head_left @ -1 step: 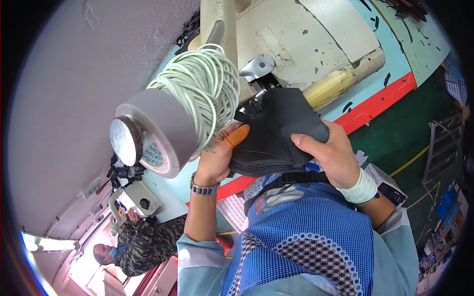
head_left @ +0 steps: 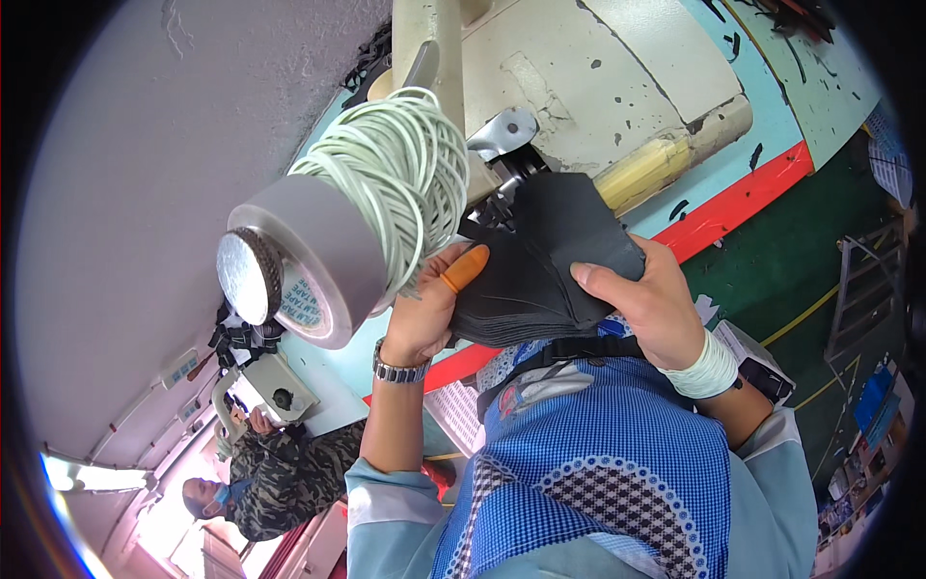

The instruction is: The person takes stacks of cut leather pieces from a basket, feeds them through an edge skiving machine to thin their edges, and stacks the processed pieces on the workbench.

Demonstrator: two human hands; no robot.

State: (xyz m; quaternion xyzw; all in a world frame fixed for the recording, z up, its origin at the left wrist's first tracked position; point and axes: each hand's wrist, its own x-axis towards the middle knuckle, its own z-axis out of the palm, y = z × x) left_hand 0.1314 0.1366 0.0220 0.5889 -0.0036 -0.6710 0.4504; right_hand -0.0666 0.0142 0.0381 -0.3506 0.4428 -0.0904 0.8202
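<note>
Both my hands hold a stack of thin black sheet pieces point(head_left: 521, 289), fanned at the near side, just above my apron. My left hand point(head_left: 429, 309) grips its left edge, an orange finger cot point(head_left: 467, 268) on the thumb. My right hand point(head_left: 651, 304) closes on its right side, thumb lying on top and the other fingers hidden underneath. The far end of the stack meets the dark metal working parts point(head_left: 511, 183) of a cream-coloured machine point(head_left: 555, 72); whether they touch cannot be made out.
A coil of pale green cord point(head_left: 405, 174) and a grey tape roll point(head_left: 333, 241) with a metal knob point(head_left: 246, 275) rise at left. Red edging point(head_left: 743, 203) borders the light-blue table, with black scraps. Another person in camouflage point(head_left: 289, 478) works at a machine, lower left.
</note>
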